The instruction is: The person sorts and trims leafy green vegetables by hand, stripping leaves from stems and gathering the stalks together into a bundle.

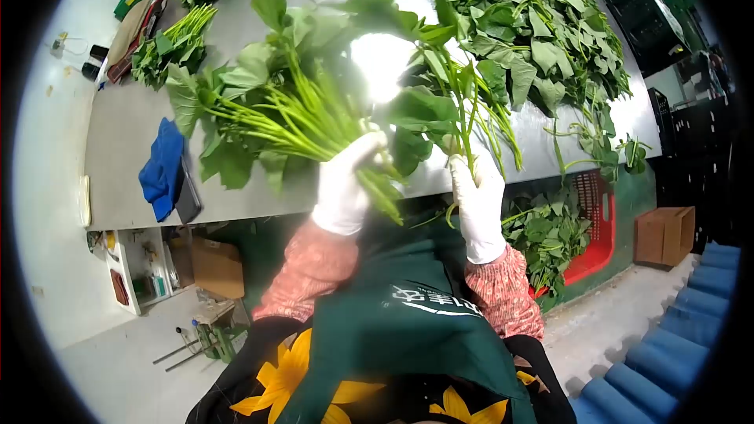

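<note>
Left hand [347,180], white-gloved: clamped round leafy bunch [302,116]. Right hand [479,202], likewise gloved: pinching upright sprig [465,114]. Heaped greens [542,39], blue cloth [162,169] on table [118,165].

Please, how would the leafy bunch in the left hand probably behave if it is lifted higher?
Its stems probably bend only a little, since they reach fairly straight past the left hand. The leaves may flop, being broad and thin. Single stems could slip out, because they fan apart.
</note>
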A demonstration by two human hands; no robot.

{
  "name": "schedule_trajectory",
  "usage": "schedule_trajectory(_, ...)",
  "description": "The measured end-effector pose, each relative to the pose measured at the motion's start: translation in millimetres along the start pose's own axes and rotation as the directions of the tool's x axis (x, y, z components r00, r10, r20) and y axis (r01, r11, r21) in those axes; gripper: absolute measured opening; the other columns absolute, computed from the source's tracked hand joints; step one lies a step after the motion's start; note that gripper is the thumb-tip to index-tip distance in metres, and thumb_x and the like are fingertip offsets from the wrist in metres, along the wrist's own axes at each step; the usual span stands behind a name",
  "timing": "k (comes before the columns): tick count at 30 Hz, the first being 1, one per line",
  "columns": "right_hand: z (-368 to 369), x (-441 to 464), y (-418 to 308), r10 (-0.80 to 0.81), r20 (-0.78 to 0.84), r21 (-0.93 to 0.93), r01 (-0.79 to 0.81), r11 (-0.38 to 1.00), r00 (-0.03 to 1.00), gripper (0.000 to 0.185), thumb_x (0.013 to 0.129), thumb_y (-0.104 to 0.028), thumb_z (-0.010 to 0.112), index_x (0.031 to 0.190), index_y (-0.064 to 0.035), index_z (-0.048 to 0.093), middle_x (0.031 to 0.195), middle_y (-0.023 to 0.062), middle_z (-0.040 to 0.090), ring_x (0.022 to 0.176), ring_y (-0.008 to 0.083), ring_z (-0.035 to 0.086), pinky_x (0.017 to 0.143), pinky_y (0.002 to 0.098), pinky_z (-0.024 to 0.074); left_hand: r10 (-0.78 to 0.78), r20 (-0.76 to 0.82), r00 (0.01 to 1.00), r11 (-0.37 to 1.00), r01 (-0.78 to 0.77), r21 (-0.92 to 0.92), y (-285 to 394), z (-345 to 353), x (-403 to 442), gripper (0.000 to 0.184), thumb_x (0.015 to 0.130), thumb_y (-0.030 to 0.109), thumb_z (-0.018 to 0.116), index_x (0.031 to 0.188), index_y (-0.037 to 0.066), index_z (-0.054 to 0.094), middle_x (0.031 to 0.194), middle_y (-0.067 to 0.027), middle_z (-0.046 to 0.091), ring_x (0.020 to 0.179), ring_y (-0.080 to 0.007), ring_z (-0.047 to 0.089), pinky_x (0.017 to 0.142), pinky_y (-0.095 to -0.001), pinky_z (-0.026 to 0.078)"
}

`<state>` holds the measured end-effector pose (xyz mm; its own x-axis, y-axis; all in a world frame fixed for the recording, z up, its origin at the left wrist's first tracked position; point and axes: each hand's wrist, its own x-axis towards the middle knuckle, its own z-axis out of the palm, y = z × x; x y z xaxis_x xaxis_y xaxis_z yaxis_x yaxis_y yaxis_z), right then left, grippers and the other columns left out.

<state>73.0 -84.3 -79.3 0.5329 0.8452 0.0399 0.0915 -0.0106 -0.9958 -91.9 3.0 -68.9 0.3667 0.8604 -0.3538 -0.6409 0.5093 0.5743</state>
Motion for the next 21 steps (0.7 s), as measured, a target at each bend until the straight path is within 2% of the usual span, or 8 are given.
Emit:
schedule_trajectory(6, -16.6, 6.6, 10.0, 0.019, -0.051, -0.103, -0.024, 0.994, 0.998, 0.034, 0.105, -0.032, 0.046, 0.114, -0.0033, 0.063, 0.069, -0.0067, 0.048, 0.056, 0.0028, 0.035, 0.052, 0.0194, 0.0281, -0.009, 0.047, 0.999, 0.999, 0.007, 0.038, -6.8, -10.9, 1.4, 0.016, 0.089, 0.007, 0.065, 0.104, 0.003, 0.062, 0.085, -0.0034, 0.063, 0.070, -0.0130, 0.059, 0.064, -0.0273, 0.050)
schedule_trajectory(7, -17.7, 6.0, 7.8, 0.082, -0.022, -0.089, -0.084, 0.993, 0.996, 0.035, 0.106, -0.033, 0.045, 0.113, -0.0035, 0.063, 0.068, -0.0062, 0.047, 0.055, 0.0029, 0.035, 0.051, 0.0195, 0.0281, -0.043, 0.072, 0.996, 0.998, 0.039, 0.046, -7.8, -9.6, 1.1, 0.014, 0.091, 0.006, 0.060, 0.104, 0.003, 0.057, 0.085, -0.0069, 0.058, 0.068, -0.0153, 0.056, 0.068, -0.0334, 0.051)
schedule_trajectory(9, -11.9, 7.5, 8.5, -0.091, -0.076, -0.220, 0.073, 0.973, 0.993, 0.035, 0.106, -0.032, 0.044, 0.110, -0.0037, 0.063, 0.068, -0.0053, 0.047, 0.055, 0.0031, 0.035, 0.052, 0.0197, 0.0287, -0.017, 0.036, 0.999, 0.985, 0.010, 0.169, -12.1, -7.4, -0.2, 0.015, 0.090, 0.005, 0.061, 0.104, 0.003, 0.057, 0.087, -0.0074, 0.060, 0.068, -0.0162, 0.058, 0.066, -0.0346, 0.053)
schedule_trajectory(10, -9.4, 4.6, 2.7, -0.016, -0.093, -0.063, 0.011, 0.998, 0.996, 0.034, 0.106, -0.032, 0.044, 0.108, -0.0038, 0.063, 0.068, -0.0047, 0.047, 0.055, 0.0032, 0.036, 0.052, 0.0195, 0.0292, 0.011, 0.033, 0.999, 0.962, -0.020, 0.273, -14.5, -4.7, -3.2, 0.015, 0.090, 0.005, 0.062, 0.104, 0.003, 0.058, 0.088, -0.0076, 0.061, 0.067, -0.0165, 0.059, 0.066, -0.0347, 0.054)
schedule_trajectory(11, -6.1, 2.0, -5.7, 0.059, -0.109, 0.098, -0.048, 0.994, 0.992, 0.033, 0.106, -0.031, 0.044, 0.106, -0.0039, 0.062, 0.068, -0.0041, 0.048, 0.056, 0.0034, 0.037, 0.052, 0.0193, 0.0297, -0.014, 0.004, 1.000, 0.987, 0.014, 0.159, -16.8, 0.5, -4.2, 0.016, 0.089, 0.004, 0.063, 0.104, 0.002, 0.059, 0.087, -0.0078, 0.063, 0.067, -0.0165, 0.060, 0.064, -0.0331, 0.055)
schedule_trajectory(14, 0.0, 1.7, -7.2, 0.062, -0.103, 0.240, -0.035, 0.970, 0.993, 0.028, 0.106, -0.027, 0.046, 0.105, -0.0036, 0.061, 0.071, -0.0043, 0.048, 0.057, 0.0032, 0.038, 0.053, 0.0190, 0.0313, 0.017, 0.053, 0.998, 0.974, -0.028, 0.227, -22.8, 10.1, -9.9, 0.016, 0.088, 0.005, 0.065, 0.104, -0.001, 0.062, 0.088, -0.0090, 0.066, 0.068, -0.0143, 0.060, 0.062, -0.0285, 0.053)
schedule_trajectory(20, -9.9, 7.6, 2.4, -0.144, -0.246, -0.074, 0.130, 0.989, 0.958, 0.018, 0.103, -0.019, 0.051, 0.106, -0.0026, 0.060, 0.077, -0.0006, 0.058, 0.061, 0.0044, 0.041, 0.055, 0.0205, 0.0342, -0.023, 0.082, 0.996, 0.980, 0.006, 0.199, -26.0, 8.1, -9.3, 0.015, 0.089, 0.006, 0.065, 0.102, 0.002, 0.061, 0.085, -0.0078, 0.065, 0.065, -0.0145, 0.059, 0.060, -0.0316, 0.054)
schedule_trajectory(21, -16.8, 9.7, 2.7, -0.112, -0.245, -0.090, 0.092, 0.992, 0.963, 0.026, 0.104, -0.025, 0.050, 0.109, -0.0023, 0.061, 0.079, 0.0003, 0.060, 0.061, 0.0044, 0.042, 0.055, 0.0204, 0.0346, -0.026, 0.085, 0.996, 0.980, 0.009, 0.200, -25.9, 7.2, -8.5, 0.014, 0.089, 0.007, 0.065, 0.102, 0.002, 0.060, 0.084, -0.0073, 0.064, 0.064, -0.0147, 0.059, 0.060, -0.0326, 0.054)
